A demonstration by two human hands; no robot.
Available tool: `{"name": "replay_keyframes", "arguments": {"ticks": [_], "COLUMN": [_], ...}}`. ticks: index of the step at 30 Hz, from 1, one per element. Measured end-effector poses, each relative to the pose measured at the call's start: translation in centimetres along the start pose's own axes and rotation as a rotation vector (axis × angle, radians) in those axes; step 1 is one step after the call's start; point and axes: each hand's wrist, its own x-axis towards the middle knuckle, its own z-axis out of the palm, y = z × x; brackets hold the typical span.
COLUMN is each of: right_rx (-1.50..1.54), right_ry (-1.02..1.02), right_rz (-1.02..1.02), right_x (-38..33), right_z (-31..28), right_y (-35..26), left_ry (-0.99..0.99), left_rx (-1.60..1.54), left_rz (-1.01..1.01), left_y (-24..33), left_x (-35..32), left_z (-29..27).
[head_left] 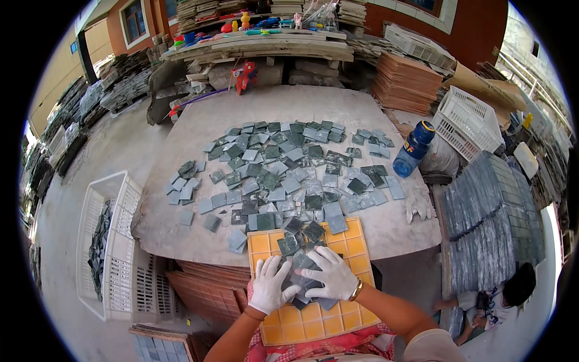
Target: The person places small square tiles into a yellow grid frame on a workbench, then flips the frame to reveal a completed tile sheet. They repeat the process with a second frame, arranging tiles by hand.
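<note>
A yellow gridded tray [350, 244] with a pale frame lies at the table's near edge, over my lap. A loose pile of dark grey-green square stone tiles [291, 244] sits in its middle. My left hand [269, 285], in a white glove, rests against the pile's left side with its fingers spread. From the right, my right hand [333, 276], also gloved, lies over the tiles with its fingers stretched apart. Part of the pile is hidden under both hands. More scattered stone tiles [278, 194] cover the table just beyond the tray.
The broad table [175, 223] also bears a blue bottle [414, 149] and a white glove [418, 206] at right. White crates [123, 271] stand at left. Stacked grey tiles [476, 223] rise at right, beside a crouching person [497, 301]. A red toy [243, 77] lies at the far edge.
</note>
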Motion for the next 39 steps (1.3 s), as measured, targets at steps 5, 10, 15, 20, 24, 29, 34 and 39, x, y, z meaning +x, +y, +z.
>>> {"name": "replay_keyframes", "arguments": {"ticks": [5, 10, 15, 20, 24, 29, 34, 39], "right_rx": [-0.008, -0.199, -0.112, -0.059, -0.201, 0.523, 0.853, 0.505], "right_ry": [-0.014, 0.136, 0.196, 0.073, 0.383, 0.177, 0.316, 0.146], "right_rz": [-0.008, 0.250, 0.367, 0.268, 0.059, 0.508, 0.383, 0.468], "right_x": [-4.8, -6.2, -6.8, -1.1, -0.1, 0.0, 0.0, -3.1], "right_z": [-1.1, -0.9, -1.5, 0.3, 0.4, 0.5, -0.5, -3.4], "right_y": [-2.4, -0.3, 1.1, -1.6, -2.6, -6.2, -7.2, -1.8], "left_ry": [-0.088, -0.066, 0.046, 0.177, 0.234, 0.097, 0.230, 1.016], "left_rx": [0.051, 0.226, 0.036, 0.022, -0.094, -0.623, -0.887, -0.585], "left_rz": [0.115, -0.090, -0.091, -0.182, -0.158, -0.257, -0.774, -0.874], "left_y": [3.5, 3.1, 3.7, 5.5, 6.4, 4.9, -0.8, -19.2], "left_x": [-5.5, -4.3, -2.1, -2.6, -1.9, -3.1, -4.9, -10.2], "left_z": [0.7, 0.2, -1.3, 0.7, 0.4, 0.6, -7.9, -25.3]}}
